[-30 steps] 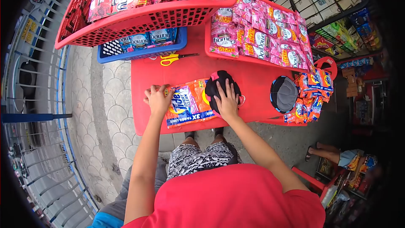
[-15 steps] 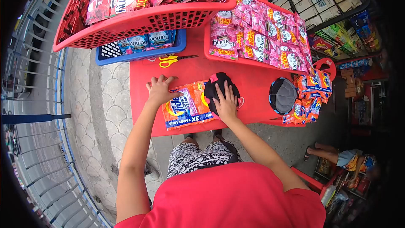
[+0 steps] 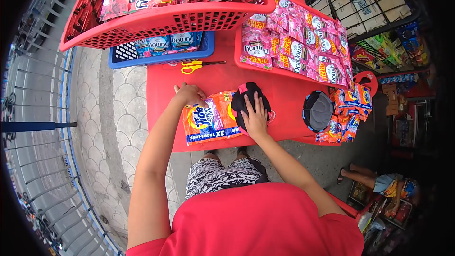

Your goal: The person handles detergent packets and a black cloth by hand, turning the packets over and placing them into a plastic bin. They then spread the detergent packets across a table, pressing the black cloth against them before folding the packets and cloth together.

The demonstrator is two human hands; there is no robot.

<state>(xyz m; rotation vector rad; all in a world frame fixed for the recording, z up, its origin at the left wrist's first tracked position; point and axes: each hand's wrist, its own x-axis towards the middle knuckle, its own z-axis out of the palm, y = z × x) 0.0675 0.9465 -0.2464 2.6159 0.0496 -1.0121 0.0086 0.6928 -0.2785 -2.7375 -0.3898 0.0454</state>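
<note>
An orange Tide packet (image 3: pixel 211 118) lies flat on the red table (image 3: pixel 284 109). My left hand (image 3: pixel 190 95) is at the packet's upper left corner, its fingers bent over the edge; whether they grip it is hard to tell. My right hand (image 3: pixel 255 114) rests with fingers spread on a black and pink cloth item (image 3: pixel 246 96), which covers the packet's right end. Farther right lies a round grey and black cloth item (image 3: pixel 321 110), beside a pile of small orange packets (image 3: pixel 348 114).
Yellow-handled scissors (image 3: pixel 192 67) lie behind the packet. Beyond stand a red basket (image 3: pixel 208 20) of red Downy packets, a blue basket (image 3: pixel 161 59) and a red tray (image 3: pixel 239 50) of pink packets. A person (image 3: pixel 379 182) is at the lower right.
My left hand has shifted slightly right and its spread fingers have curled in over the packet's corner. My right hand stays on the black cloth item. The view has shifted slightly.
</note>
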